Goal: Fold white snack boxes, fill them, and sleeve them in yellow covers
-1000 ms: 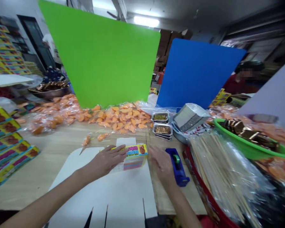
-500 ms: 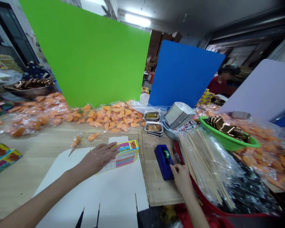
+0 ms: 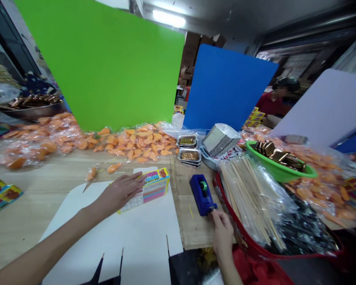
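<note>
The box (image 3: 154, 186) is in focus here, lying flat on a white card sheet (image 3: 106, 233) on the wooden desk (image 3: 47, 166)! Its yellow top is printed with pink and blue lettering and a small brown picture, and pastel pink, blue and yellow stripes are shown along its long side. A white printed panel is seen at its near edge.

The left hand (image 3: 121, 192) is laid open against it, fingers spread and fingertips on the box's left end, with no grip being taken. Over to the right, the right hand (image 3: 222, 233) is curled at the end of a blue tape dispenser (image 3: 202, 194), touching it, though whether it is actually held cannot be told.

Just beyond are stacked foil trays (image 3: 189, 155), with loose orange pieces in clear plastic (image 3: 142, 144) spread behind. To the right, bagged wooden sticks (image 3: 252, 198) are seen in a red basket (image 3: 225, 198), and gold-wrapped pieces in a green bowl (image 3: 284, 171).
</note>
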`<state>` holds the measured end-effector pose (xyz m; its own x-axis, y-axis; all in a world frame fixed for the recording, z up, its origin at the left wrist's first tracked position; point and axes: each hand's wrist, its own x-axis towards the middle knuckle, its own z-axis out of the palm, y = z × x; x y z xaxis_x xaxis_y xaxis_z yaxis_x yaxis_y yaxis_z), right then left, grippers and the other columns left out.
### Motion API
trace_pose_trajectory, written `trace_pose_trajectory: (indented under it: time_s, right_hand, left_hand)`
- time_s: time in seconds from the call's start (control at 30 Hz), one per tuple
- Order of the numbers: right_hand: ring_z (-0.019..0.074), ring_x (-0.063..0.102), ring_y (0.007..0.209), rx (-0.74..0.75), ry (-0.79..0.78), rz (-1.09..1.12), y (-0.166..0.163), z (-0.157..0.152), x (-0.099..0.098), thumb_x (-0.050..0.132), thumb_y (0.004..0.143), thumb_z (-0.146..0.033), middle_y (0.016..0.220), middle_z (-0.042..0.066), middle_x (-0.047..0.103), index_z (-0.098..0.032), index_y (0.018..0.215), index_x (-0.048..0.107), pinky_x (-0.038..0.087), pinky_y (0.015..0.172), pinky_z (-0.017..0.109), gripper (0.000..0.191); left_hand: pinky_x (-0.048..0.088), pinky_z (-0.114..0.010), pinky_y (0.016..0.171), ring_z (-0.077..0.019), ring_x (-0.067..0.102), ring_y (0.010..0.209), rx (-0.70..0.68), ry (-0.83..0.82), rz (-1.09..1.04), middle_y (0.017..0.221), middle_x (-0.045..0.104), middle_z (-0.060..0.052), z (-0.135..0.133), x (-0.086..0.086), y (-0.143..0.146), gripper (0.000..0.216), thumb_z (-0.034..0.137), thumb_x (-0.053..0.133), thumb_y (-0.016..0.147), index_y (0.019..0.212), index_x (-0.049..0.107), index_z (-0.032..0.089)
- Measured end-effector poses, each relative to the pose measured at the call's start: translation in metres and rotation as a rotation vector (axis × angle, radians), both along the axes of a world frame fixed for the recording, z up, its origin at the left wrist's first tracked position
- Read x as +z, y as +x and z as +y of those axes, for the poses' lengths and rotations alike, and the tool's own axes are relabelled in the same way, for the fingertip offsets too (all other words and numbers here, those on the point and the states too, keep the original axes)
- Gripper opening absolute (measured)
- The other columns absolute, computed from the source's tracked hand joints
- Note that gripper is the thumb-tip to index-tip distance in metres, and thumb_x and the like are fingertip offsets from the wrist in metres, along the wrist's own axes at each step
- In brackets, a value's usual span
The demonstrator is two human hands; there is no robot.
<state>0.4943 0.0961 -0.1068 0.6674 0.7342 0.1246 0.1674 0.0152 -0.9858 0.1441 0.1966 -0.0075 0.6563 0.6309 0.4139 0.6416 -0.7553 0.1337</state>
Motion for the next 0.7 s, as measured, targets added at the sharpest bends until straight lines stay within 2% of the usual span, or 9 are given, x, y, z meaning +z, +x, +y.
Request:
trace_pose_trajectory:
  time_s: [0.17,0.3,0.4,0.47,0.53,0.57,0.63,0.7]
  right_hand:
    - [0.0163,0.05,0.064,0.016,-0.096,0.006,0.003,-0.002,-0.006,0.06,0.066,-0.05,0.063,0.0,0.054,-0.018,0.065,0.056,0.043,0.062,0.029,0.033]
    - [0.0144,0.045,0.054,0.104,-0.136,0.056,-0.013,-0.008,0.01,0.063,0.063,-0.052,0.055,-0.002,0.051,-0.018,0.068,0.06,0.038,0.052,0.026,0.034]
    - [0.0116,0.04,0.049,0.259,-0.119,0.212,-0.048,-0.004,0.036,0.065,0.064,-0.05,0.051,-0.004,0.047,-0.017,0.075,0.062,0.034,0.047,0.024,0.035]
    - [0.0103,0.04,0.051,0.357,-0.061,0.292,-0.077,0.006,0.058,0.068,0.064,-0.046,0.053,-0.004,0.048,-0.016,0.075,0.062,0.034,0.048,0.024,0.033]
    - [0.0097,0.042,0.053,0.466,-0.006,0.365,-0.107,0.023,0.079,0.068,0.066,-0.042,0.055,-0.004,0.049,-0.015,0.083,0.063,0.034,0.049,0.023,0.032]
    - [0.0095,0.042,0.052,0.523,0.018,0.408,-0.121,0.032,0.087,0.068,0.068,-0.039,0.056,-0.005,0.049,-0.016,0.095,0.06,0.034,0.049,0.023,0.037]
    - [0.0089,0.043,0.051,0.612,0.07,0.487,-0.144,0.051,0.096,0.066,0.07,-0.033,0.056,-0.008,0.05,-0.02,0.118,0.046,0.033,0.048,0.022,0.053]
    - [0.0081,0.044,0.049,0.639,0.129,0.531,-0.163,0.066,0.098,0.064,0.072,-0.029,0.057,-0.01,0.051,-0.022,0.121,0.035,0.033,0.048,0.02,0.058]
  left_hand:
    - [0.045,-0.033,0.091,-0.0191,0.048,0.121,0.065,0.019,-0.073,0.121,0.061,-0.003,-0.001,0.001,0.009,0.033,0.034,0.036,0.093,0.118,0.056,0.024]
    - [0.048,-0.034,0.088,-0.02,0.053,0.116,0.117,0.065,-0.117,0.116,0.064,-0.005,-0.004,-0.001,0.016,0.027,0.029,0.042,0.091,0.106,0.063,0.021]
    - [0.05,-0.034,0.085,-0.0208,0.055,0.113,0.117,0.067,-0.136,0.113,0.065,-0.008,-0.005,-0.002,0.019,0.022,0.023,0.046,0.089,0.101,0.064,0.018]
    - [0.051,-0.036,0.085,-0.0223,0.055,0.113,0.123,0.06,-0.143,0.111,0.066,-0.009,-0.005,-0.001,0.021,0.02,0.02,0.047,0.088,0.097,0.064,0.016]
    - [0.051,-0.038,0.085,-0.0235,0.055,0.112,0.133,0.057,-0.158,0.109,0.067,-0.009,-0.005,-0.001,0.022,0.018,0.019,0.048,0.087,0.093,0.064,0.016]
    - [0.051,-0.039,0.084,-0.0236,0.056,0.112,0.135,0.057,-0.165,0.108,0.067,-0.009,-0.005,-0.001,0.023,0.016,0.019,0.049,0.086,0.092,0.064,0.016]
    - [0.052,-0.038,0.082,-0.0237,0.057,0.11,0.133,0.068,-0.186,0.107,0.068,-0.009,-0.004,-0.002,0.023,0.014,0.018,0.05,0.085,0.089,0.063,0.017]
    - [0.053,-0.038,0.08,-0.0238,0.059,0.108,0.128,0.094,-0.216,0.105,0.068,-0.009,-0.004,-0.003,0.024,0.01,0.018,0.052,0.084,0.084,0.062,0.016]
